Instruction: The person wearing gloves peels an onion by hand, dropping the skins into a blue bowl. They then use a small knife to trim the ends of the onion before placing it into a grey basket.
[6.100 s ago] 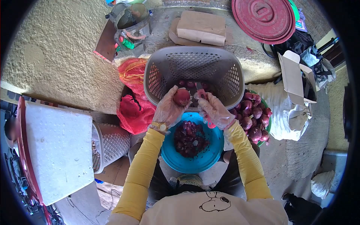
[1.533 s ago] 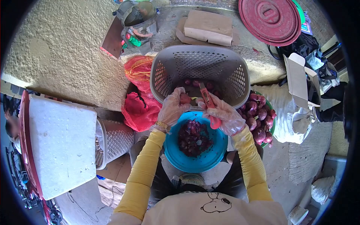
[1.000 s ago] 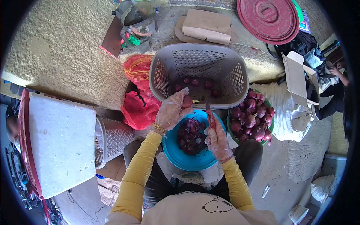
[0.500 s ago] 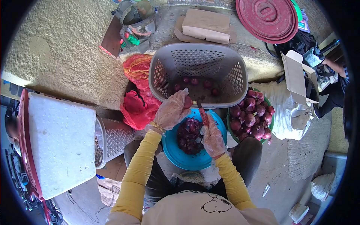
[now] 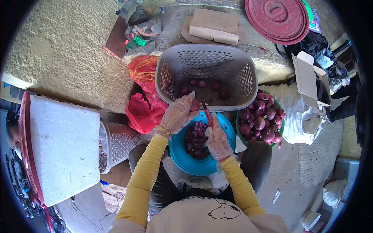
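Note:
My left hand (image 5: 178, 113), in a clear plastic glove, is closed around a red onion (image 5: 195, 105) near the front rim of a grey perforated basket (image 5: 206, 50). A knife (image 5: 208, 115) with a red handle is gripped in my gloved right hand (image 5: 218, 138); its blade points up beside the onion. Beneath both hands sits a blue basin (image 5: 194, 167) with a heap of dark purple onion skins (image 5: 195, 141). Several onions (image 5: 202, 83) lie on the basket's floor. To the right, whole red onions (image 5: 259, 123) fill a green basin (image 5: 237, 130).
A red mesh sack (image 5: 145, 112) lies left of the basket. Further left are another perforated basket (image 5: 121, 145) and a white foam board (image 5: 64, 149). Behind, a cardboard piece (image 5: 213, 25) and a red lid (image 5: 276, 19) rest on the ledge. An open carton (image 5: 309, 79) stands right.
My right hand and the knife have shifted slightly left and down, and the blade is more upright. My left hand keeps the onion in nearly the same place. A person's arm at far right has withdrawn.

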Tool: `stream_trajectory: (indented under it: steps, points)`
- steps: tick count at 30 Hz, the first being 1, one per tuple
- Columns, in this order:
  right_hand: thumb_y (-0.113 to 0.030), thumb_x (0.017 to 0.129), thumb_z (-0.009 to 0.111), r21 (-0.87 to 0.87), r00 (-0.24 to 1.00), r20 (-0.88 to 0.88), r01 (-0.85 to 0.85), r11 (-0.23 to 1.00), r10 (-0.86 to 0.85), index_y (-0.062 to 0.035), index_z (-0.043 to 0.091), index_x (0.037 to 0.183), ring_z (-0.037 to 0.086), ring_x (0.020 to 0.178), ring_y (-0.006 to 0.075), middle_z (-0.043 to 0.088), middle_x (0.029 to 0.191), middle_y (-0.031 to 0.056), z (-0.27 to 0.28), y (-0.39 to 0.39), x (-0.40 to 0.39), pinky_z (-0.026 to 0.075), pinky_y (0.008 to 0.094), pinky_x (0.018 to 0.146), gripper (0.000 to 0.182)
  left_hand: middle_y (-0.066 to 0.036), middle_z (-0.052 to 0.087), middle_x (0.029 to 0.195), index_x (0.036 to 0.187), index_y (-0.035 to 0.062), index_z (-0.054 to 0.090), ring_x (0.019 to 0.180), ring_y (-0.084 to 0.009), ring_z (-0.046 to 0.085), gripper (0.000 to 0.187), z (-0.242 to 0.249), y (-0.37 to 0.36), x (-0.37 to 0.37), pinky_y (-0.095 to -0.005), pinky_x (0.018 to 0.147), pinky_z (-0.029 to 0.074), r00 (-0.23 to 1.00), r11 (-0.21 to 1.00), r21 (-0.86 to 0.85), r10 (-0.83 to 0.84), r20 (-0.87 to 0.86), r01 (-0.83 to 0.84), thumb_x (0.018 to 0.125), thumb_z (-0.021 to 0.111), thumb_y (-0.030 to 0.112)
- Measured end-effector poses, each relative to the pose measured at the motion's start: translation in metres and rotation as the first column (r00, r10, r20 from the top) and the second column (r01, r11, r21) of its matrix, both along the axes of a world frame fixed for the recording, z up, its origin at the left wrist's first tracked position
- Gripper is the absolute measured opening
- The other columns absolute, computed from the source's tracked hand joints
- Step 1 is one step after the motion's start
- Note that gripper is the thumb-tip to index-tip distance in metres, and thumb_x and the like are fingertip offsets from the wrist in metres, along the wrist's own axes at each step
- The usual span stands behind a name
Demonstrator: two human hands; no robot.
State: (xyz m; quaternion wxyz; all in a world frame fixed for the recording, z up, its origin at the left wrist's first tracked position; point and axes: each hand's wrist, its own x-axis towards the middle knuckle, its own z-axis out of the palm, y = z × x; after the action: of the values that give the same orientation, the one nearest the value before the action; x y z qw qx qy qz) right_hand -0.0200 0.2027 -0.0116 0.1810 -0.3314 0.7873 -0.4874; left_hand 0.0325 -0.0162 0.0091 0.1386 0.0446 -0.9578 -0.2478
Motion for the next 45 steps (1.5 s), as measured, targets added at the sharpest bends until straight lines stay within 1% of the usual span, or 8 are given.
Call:
stream_trajectory:
  steps: [5, 17, 22, 28, 32, 36, 44, 45]
  points:
    - [-0.010, 0.104, 0.052, 0.039, 0.997, 0.083, -0.013, 0.999, 0.010, 0.0018, 0.032, 0.156, 0.064, 0.116, 0.0362, 0.059, 0.136, 0.0275, 0.009, -0.001, 0.001, 0.048, 0.0398, 0.101, 0.057, -0.023, 0.061, 0.124, 0.145, -0.0062, 0.039, 0.117, -0.0426, 0.059, 0.070, 0.001, 0.000, 0.001, -0.0468, 0.102, 0.047, 0.994, 0.998, 0.060, 0.000, 0.106, -0.006, 0.095, 0.068, 0.033]
    - [-0.012, 0.106, 0.047, 0.071, 0.992, -0.115, -0.047, 0.996, 0.055, 0.0023, 0.025, 0.159, 0.056, 0.126, 0.0408, 0.050, 0.146, 0.0285, -0.010, -0.004, 0.009, 0.043, 0.0407, 0.108, 0.060, -0.026, 0.059, 0.124, 0.144, -0.0059, 0.040, 0.115, -0.0440, 0.059, 0.069, 0.002, 0.004, 0.000, -0.0481, 0.099, 0.048, 0.989, 0.999, 0.037, 0.006, 0.145, -0.011, 0.095, 0.069, 0.033]
    - [0.009, 0.091, 0.049, 0.088, 0.988, -0.082, -0.120, 0.989, 0.128, -0.0010, 0.012, 0.162, 0.053, 0.127, 0.0424, 0.051, 0.138, 0.0316, 0.010, -0.002, 0.012, 0.045, 0.0414, 0.105, 0.080, -0.025, 0.059, 0.124, 0.144, -0.0056, 0.040, 0.116, -0.0439, 0.059, 0.068, 0.004, 0.012, 0.006, -0.0470, 0.099, 0.049, 0.996, 0.998, 0.049, 0.028, 0.079, -0.032, 0.093, 0.071, 0.029]
    - [0.009, 0.085, 0.050, 0.126, 0.973, -0.174, -0.131, 0.983, 0.152, -0.0024, 0.009, 0.163, 0.057, 0.121, 0.0479, 0.051, 0.135, 0.0344, 0.023, 0.009, 0.027, 0.049, 0.0461, 0.099, 0.089, -0.023, 0.060, 0.123, 0.143, -0.0053, 0.042, 0.113, -0.0431, 0.061, 0.065, 0.018, 0.029, 0.028, -0.0437, 0.097, 0.051, 0.999, 0.992, 0.118, 0.050, 0.012, -0.051, 0.090, 0.074, 0.017]
    - [0.009, 0.084, 0.049, 0.235, 0.978, -0.103, -0.151, 0.960, 0.179, -0.0025, 0.009, 0.163, 0.057, 0.120, 0.0497, 0.049, 0.138, 0.0352, 0.037, 0.011, 0.031, 0.051, 0.0475, 0.097, 0.089, -0.021, 0.062, 0.115, 0.134, -0.0011, 0.049, 0.106, -0.0417, 0.062, 0.053, 0.025, 0.036, 0.037, -0.0434, 0.090, 0.052, 0.996, 0.980, 0.179, 0.074, 0.058, -0.083, 0.091, 0.074, 0.017]
    - [0.008, 0.085, 0.048, 0.086, 0.970, -0.176, -0.153, 0.984, 0.166, -0.0028, 0.010, 0.163, 0.057, 0.119, 0.0497, 0.050, 0.136, 0.0350, 0.026, 0.020, 0.040, 0.051, 0.0475, 0.096, 0.087, -0.020, 0.062, 0.107, 0.125, 0.0018, 0.053, 0.099, -0.0408, 0.064, 0.044, 0.022, 0.041, 0.040, -0.0448, 0.084, 0.052, 0.987, 0.962, 0.235, 0.116, 0.111, -0.140, 0.091, 0.074, 0.018]
    - [0.005, 0.088, 0.049, 0.212, 0.989, -0.076, -0.105, 0.972, 0.123, -0.0016, 0.011, 0.162, 0.062, 0.105, 0.0506, 0.056, 0.122, 0.0338, 0.011, 0.028, 0.041, 0.053, 0.0516, 0.089, 0.083, -0.019, 0.063, 0.109, 0.133, -0.0013, 0.047, 0.102, -0.0398, 0.064, 0.054, 0.016, 0.045, 0.037, -0.0434, 0.088, 0.053, 0.999, 0.981, 0.193, 0.018, 0.038, -0.025, 0.091, 0.074, 0.020]
    - [0.005, 0.093, 0.048, 0.229, 0.990, -0.056, -0.114, 0.967, 0.130, 0.0012, 0.013, 0.161, 0.057, 0.117, 0.0476, 0.050, 0.136, 0.0316, 0.006, 0.033, 0.045, 0.048, 0.0462, 0.099, 0.077, -0.019, 0.063, 0.110, 0.136, -0.0017, 0.046, 0.103, -0.0394, 0.064, 0.057, 0.013, 0.044, 0.037, -0.0432, 0.089, 0.053, 0.997, 0.992, 0.126, 0.009, 0.075, -0.018, 0.091, 0.074, 0.020]
